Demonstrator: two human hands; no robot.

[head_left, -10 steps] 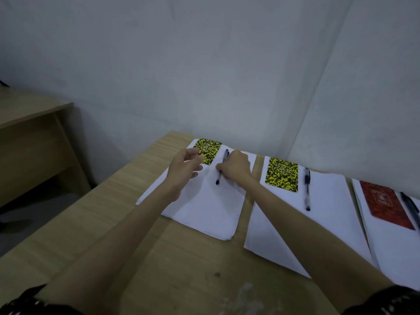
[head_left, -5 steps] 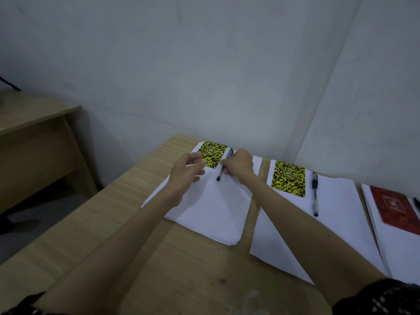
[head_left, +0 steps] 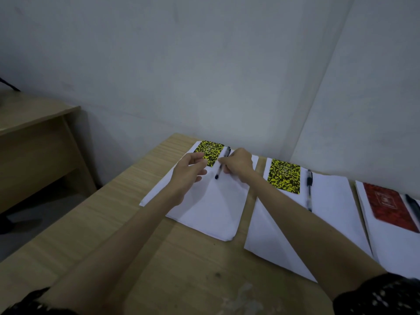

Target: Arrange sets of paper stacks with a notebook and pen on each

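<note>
Three white paper stacks lie side by side on the wooden table (head_left: 159, 258). The left stack (head_left: 213, 208) carries a yellow-and-black notebook (head_left: 210, 152) at its far end. My right hand (head_left: 238, 163) is closed on a black pen (head_left: 221, 163) that lies just right of that notebook. My left hand (head_left: 188, 172) hovers beside it, fingers loosely curled, holding nothing. The middle stack (head_left: 329, 208) bears a second yellow notebook (head_left: 284, 176) and a pen (head_left: 309, 189). The right stack (head_left: 395, 246) holds a red notebook (head_left: 391, 205) and a dark pen (head_left: 413, 206).
The table sits in a corner between two pale walls. A second wooden desk (head_left: 34, 137) stands to the left, across a gap of grey floor. The near table surface has a few pale smudges (head_left: 245, 294).
My right hand has slid the pen slightly nearer the yellow notebook on the left stack. The view has shifted a little; my left hand stays nearly where it was.
</note>
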